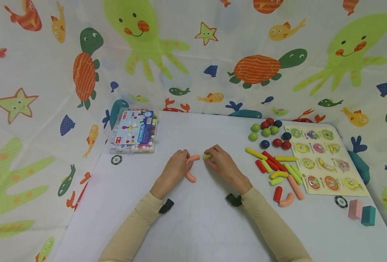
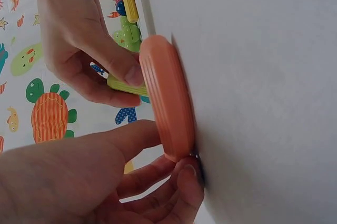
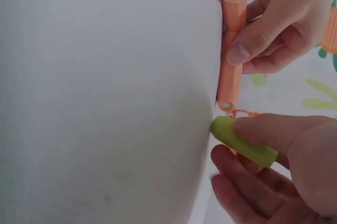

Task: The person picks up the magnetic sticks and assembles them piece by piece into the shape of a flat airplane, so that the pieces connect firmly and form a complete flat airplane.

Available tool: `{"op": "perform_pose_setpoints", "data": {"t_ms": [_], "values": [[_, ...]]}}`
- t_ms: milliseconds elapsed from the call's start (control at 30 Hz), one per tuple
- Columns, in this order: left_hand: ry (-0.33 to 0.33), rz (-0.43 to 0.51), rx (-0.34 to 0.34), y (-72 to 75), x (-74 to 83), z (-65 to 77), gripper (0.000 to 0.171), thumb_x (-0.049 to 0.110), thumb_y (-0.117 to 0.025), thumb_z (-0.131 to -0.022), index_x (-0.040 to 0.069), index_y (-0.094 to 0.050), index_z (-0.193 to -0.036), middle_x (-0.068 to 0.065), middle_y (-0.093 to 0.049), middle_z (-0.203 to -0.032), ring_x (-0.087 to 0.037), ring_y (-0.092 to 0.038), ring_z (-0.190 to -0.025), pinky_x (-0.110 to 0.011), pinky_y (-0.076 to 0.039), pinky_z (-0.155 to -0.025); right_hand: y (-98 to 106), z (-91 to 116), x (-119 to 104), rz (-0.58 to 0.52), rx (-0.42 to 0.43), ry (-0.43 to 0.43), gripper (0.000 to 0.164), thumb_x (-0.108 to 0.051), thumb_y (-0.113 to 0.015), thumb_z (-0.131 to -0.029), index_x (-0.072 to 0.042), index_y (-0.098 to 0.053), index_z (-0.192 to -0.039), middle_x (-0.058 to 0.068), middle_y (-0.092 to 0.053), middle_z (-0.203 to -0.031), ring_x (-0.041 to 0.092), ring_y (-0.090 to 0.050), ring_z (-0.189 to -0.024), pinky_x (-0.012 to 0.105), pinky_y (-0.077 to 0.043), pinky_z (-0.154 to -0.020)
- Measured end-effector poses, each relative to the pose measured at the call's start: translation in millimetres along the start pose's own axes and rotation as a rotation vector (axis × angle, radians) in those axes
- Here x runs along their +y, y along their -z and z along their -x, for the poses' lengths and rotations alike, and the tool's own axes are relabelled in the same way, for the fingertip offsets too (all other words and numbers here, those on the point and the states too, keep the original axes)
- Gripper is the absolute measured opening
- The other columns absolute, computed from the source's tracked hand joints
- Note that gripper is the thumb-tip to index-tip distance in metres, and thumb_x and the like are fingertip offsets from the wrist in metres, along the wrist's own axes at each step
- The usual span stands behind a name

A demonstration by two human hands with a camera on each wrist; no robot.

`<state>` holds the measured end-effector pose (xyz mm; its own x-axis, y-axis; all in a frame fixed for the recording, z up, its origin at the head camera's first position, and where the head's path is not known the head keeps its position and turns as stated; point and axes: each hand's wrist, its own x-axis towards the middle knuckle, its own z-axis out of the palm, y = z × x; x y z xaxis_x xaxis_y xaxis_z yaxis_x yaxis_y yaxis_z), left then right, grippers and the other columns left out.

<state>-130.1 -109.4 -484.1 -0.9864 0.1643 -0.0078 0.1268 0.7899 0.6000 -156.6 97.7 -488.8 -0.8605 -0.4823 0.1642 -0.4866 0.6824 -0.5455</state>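
My left hand [image 1: 175, 167] grips salmon-coloured curved tube pieces [image 1: 191, 177] on the white table. One of them [image 2: 167, 97] stands out large in the left wrist view, with ribbed sides and the fingers at its lower end. Seen from the right wrist, two salmon segments [image 3: 231, 76] lie in line, hollow at their ends, under the left thumb. Just to the right, my right hand [image 1: 224, 163] pinches a short yellow-green ribbed tube piece [image 3: 245, 142] between thumb and fingers. Its free end points toward the salmon pieces, close to the table surface.
Red, yellow, green and salmon tubes [image 1: 278, 165] lie loosely at right, below several coloured balls [image 1: 266, 132]. Beside them are a fruit puzzle board [image 1: 318, 148], a pink block [image 1: 355, 209], a teal block [image 1: 368, 215] and a round chip [image 1: 340, 202]. A boxed molecule set [image 1: 134, 127] sits back left.
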Motion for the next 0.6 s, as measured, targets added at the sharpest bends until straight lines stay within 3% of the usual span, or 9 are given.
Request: {"op": "perform_pose_setpoints", "data": {"t_ms": [200,600], "values": [[0.013,0.010,-0.016,1.9,0.1,1.0,0.014,0.013,-0.068,-0.096,0.000,-0.062,-0.096,-0.009,-0.055,-0.080,-0.019,-0.049,-0.070,-0.032,-0.042,-0.062,0.3,1.5,1.1,0.065,0.010,-0.044,0.022,-0.014,-0.077,-0.091,-0.007,-0.073,-0.111,0.005,-0.070,-0.106,0.020,-0.068,-0.097,0.039,-0.057,-0.086],[0.014,0.013,-0.020,1.9,0.3,0.6,0.016,0.014,-0.069,-0.096,0.000,-0.062,-0.099,-0.008,-0.056,-0.081,-0.018,-0.048,-0.069,-0.029,-0.041,-0.060,-4.8,-2.8,-0.3,0.109,0.021,-0.024,0.021,-0.011,-0.080,-0.088,-0.007,-0.074,-0.108,0.006,-0.074,-0.100,0.021,-0.066,-0.090,0.037,-0.055,-0.079]]}}
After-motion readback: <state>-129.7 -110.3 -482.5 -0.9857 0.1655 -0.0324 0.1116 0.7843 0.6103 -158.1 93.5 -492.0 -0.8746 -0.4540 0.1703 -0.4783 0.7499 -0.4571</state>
